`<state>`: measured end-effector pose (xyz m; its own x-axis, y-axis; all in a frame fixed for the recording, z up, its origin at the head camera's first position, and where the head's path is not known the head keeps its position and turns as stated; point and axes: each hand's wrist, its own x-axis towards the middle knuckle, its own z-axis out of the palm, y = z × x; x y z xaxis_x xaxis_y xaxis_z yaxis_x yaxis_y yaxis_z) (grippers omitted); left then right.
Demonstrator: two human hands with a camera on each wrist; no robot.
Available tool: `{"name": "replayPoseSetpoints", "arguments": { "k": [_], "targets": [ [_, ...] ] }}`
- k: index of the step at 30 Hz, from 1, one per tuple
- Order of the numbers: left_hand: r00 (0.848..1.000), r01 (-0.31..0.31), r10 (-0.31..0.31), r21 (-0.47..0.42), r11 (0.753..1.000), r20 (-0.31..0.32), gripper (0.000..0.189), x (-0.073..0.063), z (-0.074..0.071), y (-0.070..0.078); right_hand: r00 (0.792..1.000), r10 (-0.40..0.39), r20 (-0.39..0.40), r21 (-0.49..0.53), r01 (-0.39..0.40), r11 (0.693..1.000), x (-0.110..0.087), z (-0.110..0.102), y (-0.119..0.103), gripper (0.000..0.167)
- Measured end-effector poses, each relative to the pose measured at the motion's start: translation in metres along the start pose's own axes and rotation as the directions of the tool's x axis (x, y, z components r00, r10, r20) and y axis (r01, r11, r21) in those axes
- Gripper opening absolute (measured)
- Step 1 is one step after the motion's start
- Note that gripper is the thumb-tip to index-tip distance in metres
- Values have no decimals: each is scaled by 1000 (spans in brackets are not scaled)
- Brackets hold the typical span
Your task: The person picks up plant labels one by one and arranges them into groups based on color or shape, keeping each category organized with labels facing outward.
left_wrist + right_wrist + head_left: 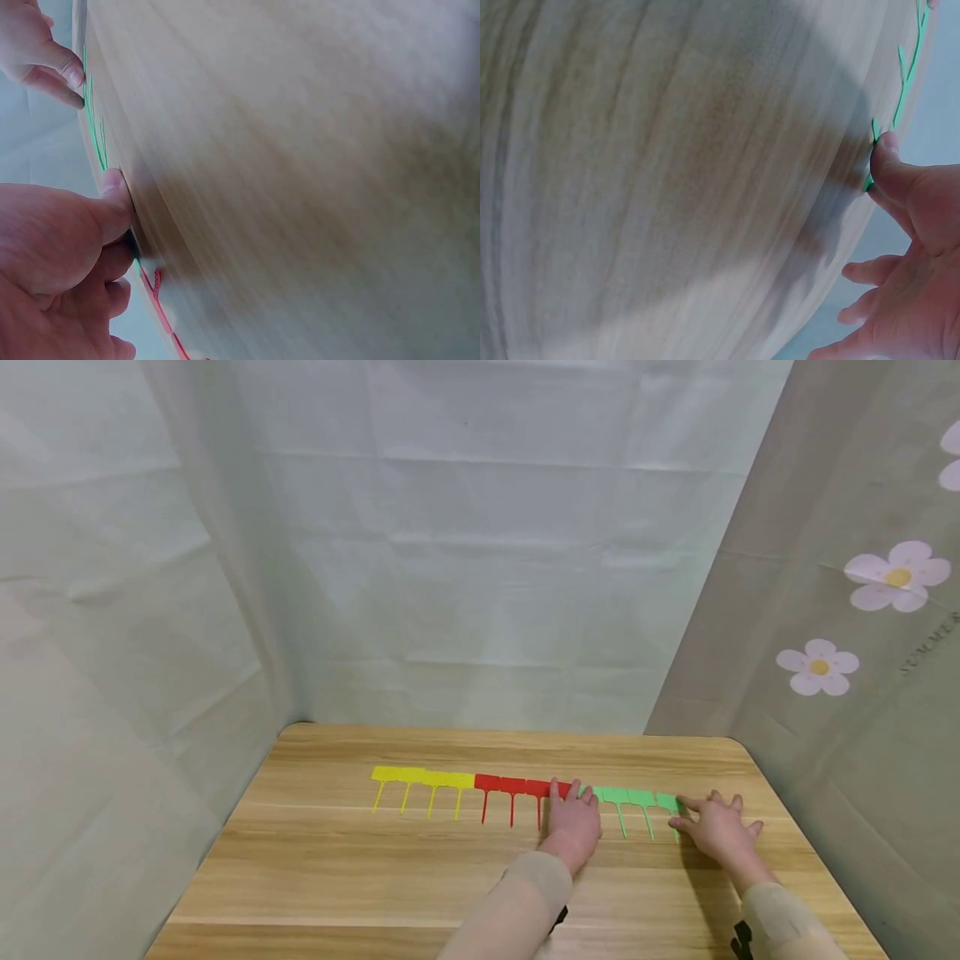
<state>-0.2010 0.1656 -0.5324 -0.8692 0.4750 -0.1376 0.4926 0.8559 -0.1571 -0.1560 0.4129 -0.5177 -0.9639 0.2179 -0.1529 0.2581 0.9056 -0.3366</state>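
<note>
Left hand: the left hand [573,821] lies flat, fingers straight and slightly spread, pressing where the red tags [517,787] meet the green tags [633,799], lower centre of the head view.
Right hand: the right hand [716,827] is flat, fingers spread, touching the rightmost green tag.
Row: yellow tags [420,776] at left, on the wooden table [337,877].
Writing: the flowered cloth [862,635] at right shows "SUMMER", partly cut off.

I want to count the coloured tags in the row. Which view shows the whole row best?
The head view: the row lies across the wooden table from yellow through red to green, though the left hand covers part. The left wrist view shows only thin green and red edges; the right wrist view shows only green slivers by the right hand.
</note>
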Motion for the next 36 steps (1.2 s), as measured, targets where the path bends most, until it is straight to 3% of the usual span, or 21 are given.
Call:
{"name": "replayPoseSetpoints", "arguments": {
  "k": [16,30,36],
  "targets": [
    [999,16,-16,-9,1000,-30,51,-3,6,4,998,-24,-51,14,25,1000,-2,-3,1,70],
    [997,35,-35,-8,999,-61,52,1,12,8,996,-26,-80,-7,25,1000,-2,-5,3,75],
    [995,37,-36,11,999,-88,52,-3,11,8,996,-22,-87,-14,21,1000,-3,-6,4,77]
  ]
}}
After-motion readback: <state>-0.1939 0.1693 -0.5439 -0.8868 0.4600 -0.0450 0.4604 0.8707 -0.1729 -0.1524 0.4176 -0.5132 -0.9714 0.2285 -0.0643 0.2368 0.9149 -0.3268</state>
